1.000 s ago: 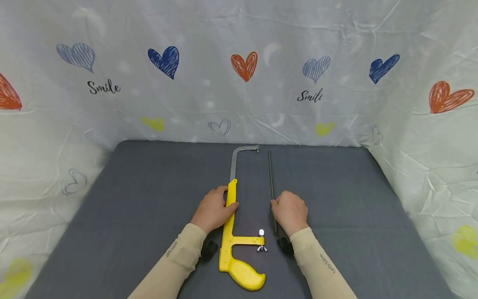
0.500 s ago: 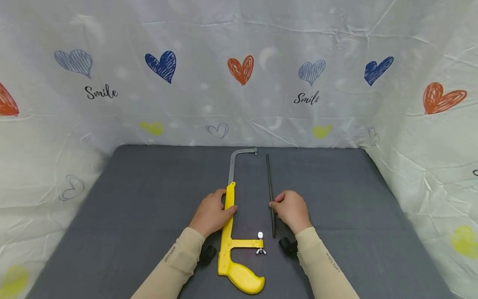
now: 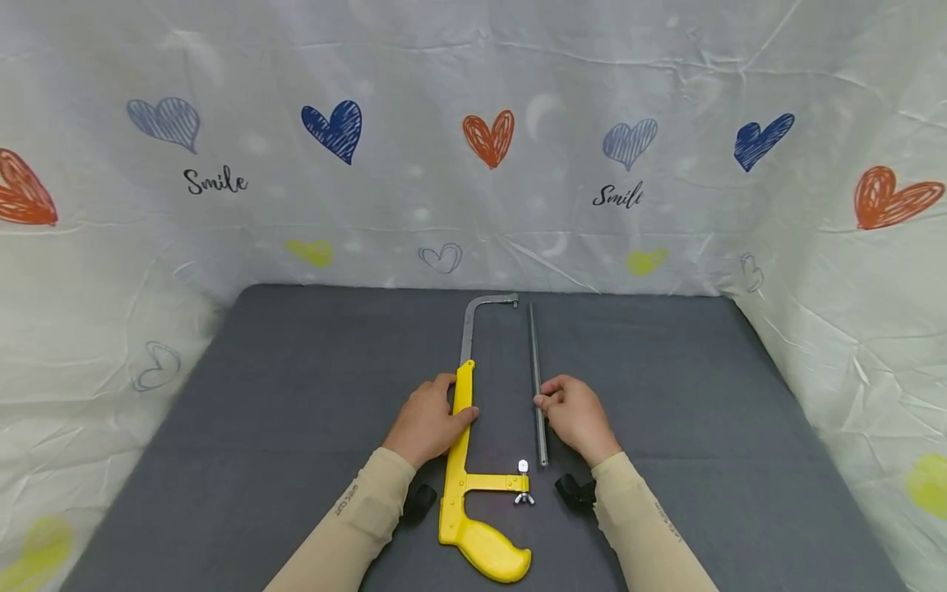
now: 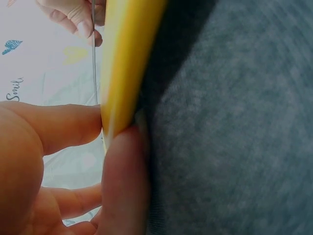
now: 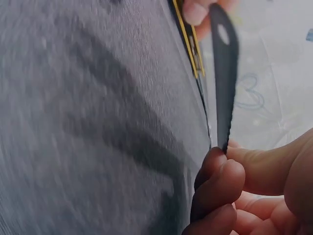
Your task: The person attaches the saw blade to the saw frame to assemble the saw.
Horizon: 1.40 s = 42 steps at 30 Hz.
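A yellow hacksaw frame (image 3: 457, 448) with a bent grey metal front end lies lengthwise on the dark cloth, handle toward me. My left hand (image 3: 425, 421) grips its long bar between thumb and fingers. A wing nut (image 3: 524, 498) sits on the short rear arm. To the right, my right hand (image 3: 580, 418) pinches a thin hacksaw blade (image 3: 534, 345) near its middle, about parallel to the frame with a gap between. In the right wrist view, the blade (image 5: 226, 83) shows a holed end and a toothed edge; the fingertips hide part of it.
Dark grey cloth (image 3: 333, 353) covers the table. Pale sheets (image 3: 414, 189) printed with hearts stand behind and at both sides. Black wrist-worn devices (image 3: 575, 495) hang under the forearms.
The blade has turned and now looks paler, and its far end has come nearer the frame's tip. My right fingers have shifted their pinch. The left hand still holds the frame.
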Available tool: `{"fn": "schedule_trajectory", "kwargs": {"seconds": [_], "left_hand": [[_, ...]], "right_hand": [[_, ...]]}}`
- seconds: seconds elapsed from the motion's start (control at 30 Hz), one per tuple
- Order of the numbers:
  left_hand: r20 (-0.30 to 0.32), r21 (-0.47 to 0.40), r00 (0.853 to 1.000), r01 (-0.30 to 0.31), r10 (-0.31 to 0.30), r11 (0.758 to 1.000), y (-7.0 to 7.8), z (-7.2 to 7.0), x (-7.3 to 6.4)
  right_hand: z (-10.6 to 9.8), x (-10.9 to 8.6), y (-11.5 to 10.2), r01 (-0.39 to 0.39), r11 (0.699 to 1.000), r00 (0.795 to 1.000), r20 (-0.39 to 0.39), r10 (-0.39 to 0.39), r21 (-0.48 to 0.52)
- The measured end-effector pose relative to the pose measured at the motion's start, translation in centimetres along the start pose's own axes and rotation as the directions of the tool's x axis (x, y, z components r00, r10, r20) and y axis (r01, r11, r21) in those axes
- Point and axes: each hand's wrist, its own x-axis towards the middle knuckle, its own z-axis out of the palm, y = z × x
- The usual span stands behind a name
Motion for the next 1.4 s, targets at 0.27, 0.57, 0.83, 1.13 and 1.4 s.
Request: {"fn": "schedule_trajectory", "kwargs": {"seconds": [0.27, 0.57, 0.83, 1.13, 1.4], "left_hand": [[-0.010, 0.005, 1.000, 0.000, 0.000, 1.000, 0.1, -0.1, -0.1], [-0.009, 0.005, 1.000, -0.002, 0.003, 1.000, 0.0, 0.0, -0.1], [-0.003, -0.003, 1.000, 0.009, -0.009, 1.000, 0.1, 0.1, 0.1], [-0.011, 0.004, 1.000, 0.003, -0.003, 1.000, 0.0, 0.1, 0.1], [-0.012, -0.001, 1.000, 0.003, -0.003, 1.000, 0.0, 0.2, 0.1]], "right_hand": [[0.9, 0.0, -0.5, 0.055, 0.995, 0.999, -0.005, -0.054, 0.080], [1.2, 0.0, -0.3, 0.060, 0.992, 0.998, -0.003, -0.060, 0.115], [1.4, 0.0, -0.4, 0.060, 0.993, 0.998, -0.005, -0.060, 0.106], [1.6, 0.1, -0.3, 0.056, 0.994, 0.998, -0.004, -0.056, 0.093], [1.6, 0.2, -0.2, 0.059, 0.994, 0.998, 0.000, -0.059, 0.093]]}}
